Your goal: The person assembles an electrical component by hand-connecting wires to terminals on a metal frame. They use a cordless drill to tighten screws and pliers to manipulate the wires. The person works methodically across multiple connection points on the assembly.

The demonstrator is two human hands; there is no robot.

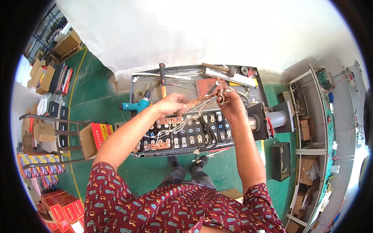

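My left hand (pixel 169 105) is closed, its fingertips pinching the near end of a copper strip (pixel 197 102) raised over the workbench. At the strip's far end my right hand (pixel 232 103) is closed round a bunch of thin wires (pixel 222 94); its fingers partly hide them. Below both hands stands a block of black battery cells (pixel 192 132) with rows of round terminals. Copper connecting bars (pixel 169 121) lie on some terminals at its left, and loose white wires (pixel 165 132) run across the top.
Left of the cells lies a teal cordless drill (pixel 136 105), beside an orange-handled hammer (pixel 163 83). A wooden-handled hammer (pixel 217 69) and metal rods rest at the back. A metal cylinder between dark plates (pixel 276 119) stands right. A cardboard box (pixel 93 136) sits left.
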